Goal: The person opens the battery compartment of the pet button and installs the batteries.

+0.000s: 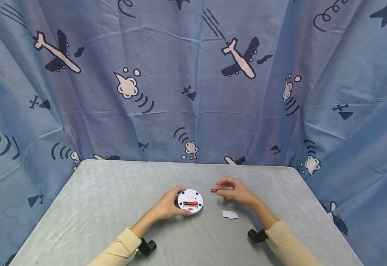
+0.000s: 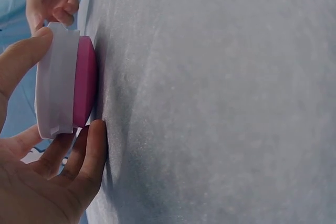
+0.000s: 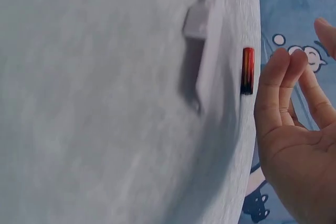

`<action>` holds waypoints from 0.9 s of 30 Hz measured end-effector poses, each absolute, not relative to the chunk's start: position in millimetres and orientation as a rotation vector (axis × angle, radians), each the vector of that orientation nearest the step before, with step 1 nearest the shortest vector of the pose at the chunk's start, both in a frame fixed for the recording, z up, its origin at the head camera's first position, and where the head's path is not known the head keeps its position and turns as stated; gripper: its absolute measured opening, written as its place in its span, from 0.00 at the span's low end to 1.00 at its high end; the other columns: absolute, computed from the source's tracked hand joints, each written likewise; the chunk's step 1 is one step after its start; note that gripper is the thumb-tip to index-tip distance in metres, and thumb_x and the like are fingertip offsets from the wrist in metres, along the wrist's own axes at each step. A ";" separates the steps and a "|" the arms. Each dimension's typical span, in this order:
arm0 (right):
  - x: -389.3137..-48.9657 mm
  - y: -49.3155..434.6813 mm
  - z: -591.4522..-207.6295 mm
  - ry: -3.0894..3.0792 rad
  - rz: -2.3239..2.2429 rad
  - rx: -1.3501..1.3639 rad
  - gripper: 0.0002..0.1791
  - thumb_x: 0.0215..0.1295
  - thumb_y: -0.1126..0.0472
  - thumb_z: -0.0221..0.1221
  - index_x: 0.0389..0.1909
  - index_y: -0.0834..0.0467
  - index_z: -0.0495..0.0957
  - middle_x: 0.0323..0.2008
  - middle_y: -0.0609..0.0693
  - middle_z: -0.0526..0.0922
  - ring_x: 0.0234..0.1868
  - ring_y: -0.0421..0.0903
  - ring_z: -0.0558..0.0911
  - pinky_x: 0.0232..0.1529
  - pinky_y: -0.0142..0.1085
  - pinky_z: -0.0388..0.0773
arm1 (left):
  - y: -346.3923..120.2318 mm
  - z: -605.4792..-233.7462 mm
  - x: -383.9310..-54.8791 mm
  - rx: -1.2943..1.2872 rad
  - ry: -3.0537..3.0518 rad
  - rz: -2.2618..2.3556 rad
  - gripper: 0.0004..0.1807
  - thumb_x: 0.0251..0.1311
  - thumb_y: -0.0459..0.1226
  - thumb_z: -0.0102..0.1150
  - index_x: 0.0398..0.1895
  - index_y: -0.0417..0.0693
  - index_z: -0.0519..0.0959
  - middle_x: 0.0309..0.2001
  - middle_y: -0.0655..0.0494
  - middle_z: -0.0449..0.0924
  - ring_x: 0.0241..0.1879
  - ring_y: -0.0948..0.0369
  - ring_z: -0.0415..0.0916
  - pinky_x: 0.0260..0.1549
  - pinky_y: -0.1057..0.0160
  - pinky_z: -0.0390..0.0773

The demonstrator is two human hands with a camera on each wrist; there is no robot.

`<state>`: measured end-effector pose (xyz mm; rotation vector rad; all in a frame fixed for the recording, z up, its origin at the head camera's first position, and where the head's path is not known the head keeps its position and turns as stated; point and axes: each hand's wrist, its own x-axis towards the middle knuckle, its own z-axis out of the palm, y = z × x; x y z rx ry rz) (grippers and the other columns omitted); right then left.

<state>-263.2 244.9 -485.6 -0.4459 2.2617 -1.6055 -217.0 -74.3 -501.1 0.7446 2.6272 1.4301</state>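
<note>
My left hand (image 1: 168, 204) grips a round white device (image 1: 189, 195) by its left side, thumb at the near edge and fingers at the far edge. Its back faces up, with small holes, dark feet and an uncovered battery compartment; a red battery (image 1: 190, 203) lies inside. The left wrist view shows a pink part (image 2: 85, 82) beneath the white body (image 2: 56, 82). Just right of the device, my right hand (image 1: 236, 191) hovers with loosely bent fingers beside another red battery (image 1: 214, 191). In the right wrist view this battery (image 3: 248, 72) lies on the table, apart from the fingers.
A white battery cover (image 1: 230, 214) with a small tab lies on the table (image 1: 123, 184), nearer me than my right hand. Both wrists wear black cameras (image 1: 146, 246). Behind the table's far edge hangs a blue curtain (image 1: 166, 129) with airplane prints.
</note>
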 end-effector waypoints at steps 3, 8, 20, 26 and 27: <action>-262.5 251.6 -486.2 2.299 -1.609 -0.458 0.27 0.66 0.62 0.69 0.60 0.71 0.73 0.50 0.63 0.78 0.43 0.58 0.81 0.41 0.45 0.83 | -74.5 -501.4 -216.8 0.751 2.634 1.418 0.44 0.43 0.43 0.84 0.63 0.36 0.73 0.57 0.44 0.77 0.57 0.48 0.74 0.57 0.47 0.72; -262.8 259.3 -488.6 2.363 -1.566 -0.489 0.26 0.65 0.63 0.70 0.59 0.69 0.74 0.49 0.65 0.77 0.37 0.58 0.82 0.37 0.44 0.83 | -74.6 -501.3 -216.7 0.750 2.640 1.394 0.43 0.44 0.44 0.83 0.63 0.38 0.73 0.56 0.46 0.77 0.56 0.50 0.74 0.56 0.48 0.73; -272.6 271.8 -497.6 2.582 -1.355 -0.710 0.27 0.59 0.59 0.74 0.56 0.65 0.77 0.36 0.66 0.70 0.23 0.42 0.66 0.23 0.31 0.65 | -75.1 -502.7 -216.5 0.738 2.610 1.429 0.44 0.46 0.44 0.82 0.65 0.36 0.72 0.58 0.45 0.76 0.55 0.49 0.75 0.55 0.48 0.73; -280.2 275.5 -498.6 2.651 -1.209 -0.771 0.32 0.54 0.56 0.77 0.58 0.63 0.78 0.33 0.60 0.72 0.25 0.43 0.68 0.26 0.34 0.65 | -75.1 -503.1 -216.4 0.745 2.602 1.453 0.43 0.46 0.43 0.83 0.64 0.35 0.72 0.57 0.45 0.77 0.54 0.49 0.76 0.55 0.48 0.73; -281.7 275.0 -499.0 2.657 -1.181 -0.780 0.33 0.54 0.55 0.78 0.59 0.63 0.78 0.33 0.59 0.73 0.26 0.43 0.68 0.27 0.34 0.66 | -75.1 -503.4 -216.5 0.742 2.600 1.453 0.43 0.46 0.43 0.83 0.64 0.35 0.72 0.57 0.45 0.77 0.54 0.49 0.76 0.55 0.48 0.73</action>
